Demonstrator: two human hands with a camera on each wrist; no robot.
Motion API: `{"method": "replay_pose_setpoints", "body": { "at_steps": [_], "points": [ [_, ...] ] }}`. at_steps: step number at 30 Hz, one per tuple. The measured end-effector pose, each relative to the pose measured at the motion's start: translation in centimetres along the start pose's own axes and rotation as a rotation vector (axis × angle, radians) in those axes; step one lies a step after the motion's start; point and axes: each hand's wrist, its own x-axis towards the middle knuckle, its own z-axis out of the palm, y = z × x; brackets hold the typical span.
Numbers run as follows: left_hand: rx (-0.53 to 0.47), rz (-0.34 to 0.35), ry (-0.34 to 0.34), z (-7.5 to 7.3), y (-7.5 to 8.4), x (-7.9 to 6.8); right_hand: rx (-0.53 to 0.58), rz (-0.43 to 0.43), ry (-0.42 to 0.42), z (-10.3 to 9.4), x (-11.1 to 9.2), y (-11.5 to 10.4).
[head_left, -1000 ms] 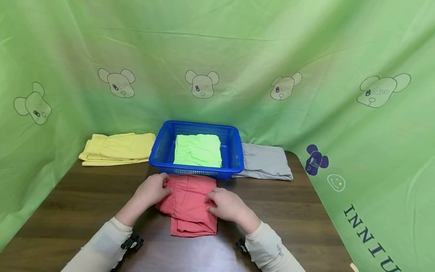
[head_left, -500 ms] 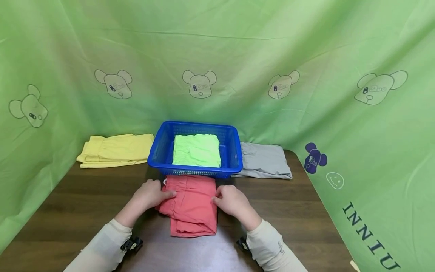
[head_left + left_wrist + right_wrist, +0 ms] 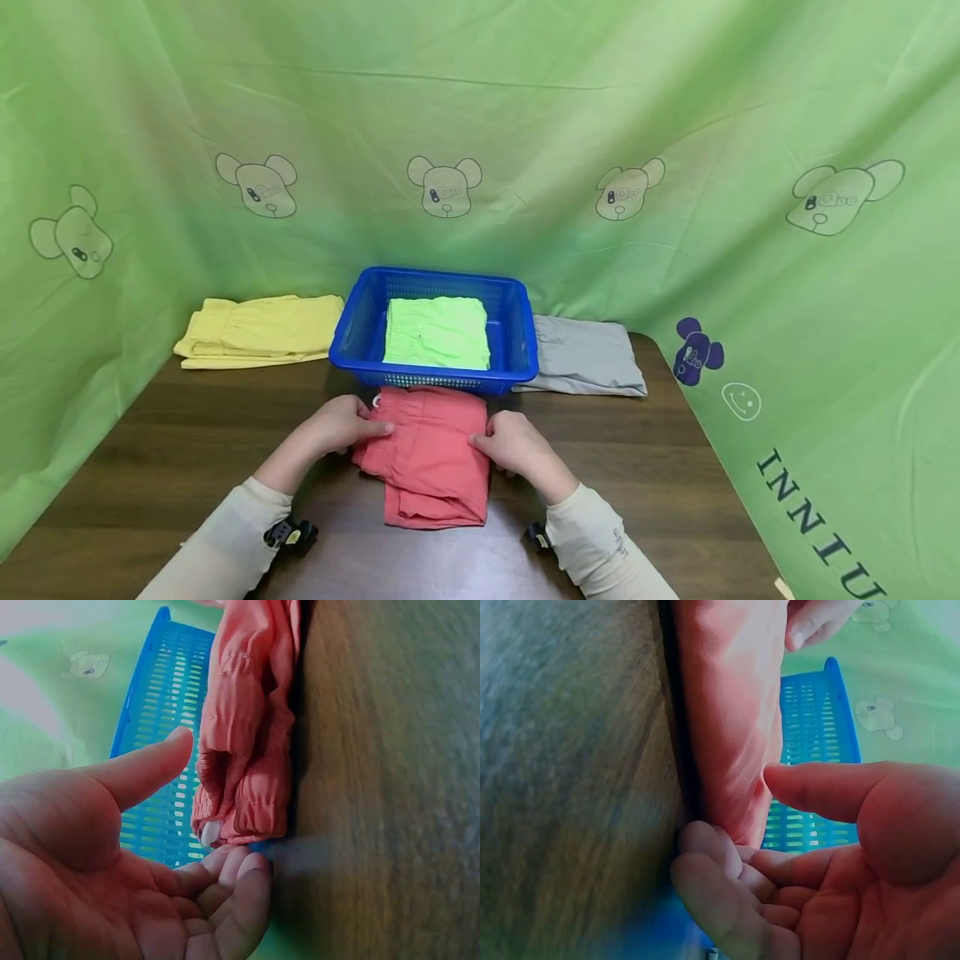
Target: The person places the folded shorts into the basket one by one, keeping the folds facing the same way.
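Note:
A folded pair of red elastic-waist pants [image 3: 435,454] lies on the table before the basket, a small white piece showing at its waist corner. At its left edge is my left hand [image 3: 341,425], thumb reaching over the cloth. The left wrist view shows that thumb [image 3: 161,761] apart from the fabric, with loosely bent fingers at the waistband's end. My right hand [image 3: 517,446] holds the opposite edge. In the right wrist view its thumb [image 3: 817,787] meets the cloth's upper side, while the fingers curl at the edge below.
Directly behind the pants stands a blue plastic basket [image 3: 433,375] holding a folded bright green garment [image 3: 437,333]. A folded yellow garment [image 3: 262,327] lies left of it and a folded grey one [image 3: 588,357] right. A green printed curtain [image 3: 525,100] surrounds the wooden table [image 3: 187,450].
The red pants have shifted slightly right. My right hand has moved outward from the top of the cloth to its right edge. My left thumb now reaches further over the left edge.

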Motion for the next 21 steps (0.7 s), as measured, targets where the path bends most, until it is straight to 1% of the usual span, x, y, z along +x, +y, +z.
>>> {"method": "replay_pose_setpoints", "body": {
  "at_steps": [2, 7, 11, 16, 21],
  "points": [
    [-0.041, -0.013, -0.016, 0.05, 0.11, 0.01, 0.031, 0.011, -0.01, -0.05, -0.02, 0.08],
    [-0.176, -0.013, -0.072, 0.1, 0.46, -0.19, 0.103, 0.03, -0.038, -0.34, -0.07, 0.4],
    [-0.283, -0.033, -0.126, 0.04, 0.77, -0.29, 0.115, 0.035, -0.044, -0.42, -0.04, 0.62],
    [-0.361, -0.05, -0.182, -0.05, 0.87, -0.5, 0.122, 0.044, -0.036, -0.2, 0.09, 0.74],
    [-0.406, -0.065, -0.194, -0.26, 0.7, -0.71, 0.127, 0.03, -0.039, -0.05, 0.17, 0.48]
  ]
}}
